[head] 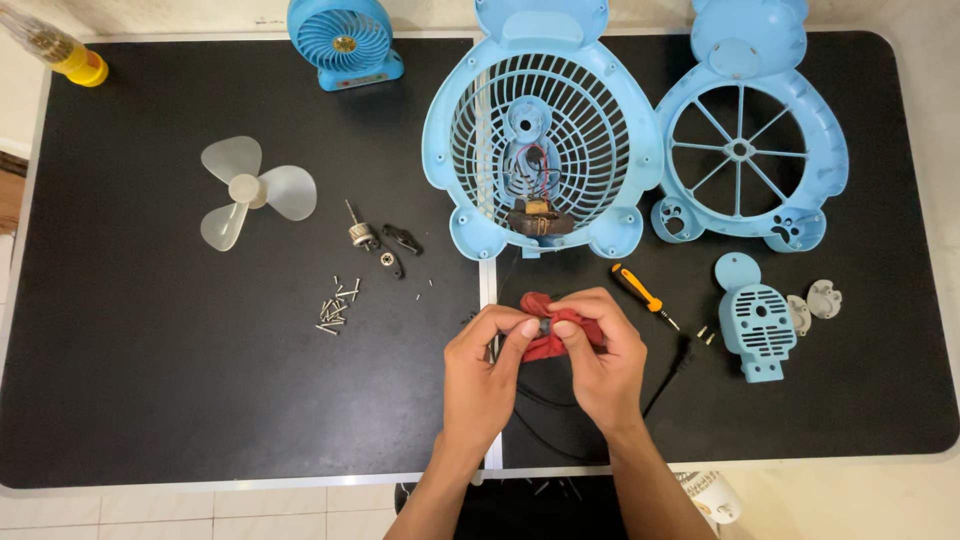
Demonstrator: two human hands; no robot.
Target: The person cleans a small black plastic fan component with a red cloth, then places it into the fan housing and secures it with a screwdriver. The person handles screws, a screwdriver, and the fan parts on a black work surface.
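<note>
Near the table's front edge, the left hand (487,362) and right hand (598,352) pinch a small dark part (545,327) together, wrapped in a red cloth (547,340). Much is apart already — blade (245,190), screws (335,305), covers. Inside the blue fan shell (545,140) the wired motor piece (538,215) stays.

— What is the person wearing on the arms?

— Nothing is showing: both forearms are reaching in bare to the lower edge, no sleeves or cuffs.

— Rings, a watch?

— The left hand (487,372) and right hand (601,362) are wearing none; fingernails are showing short and plain.
</note>
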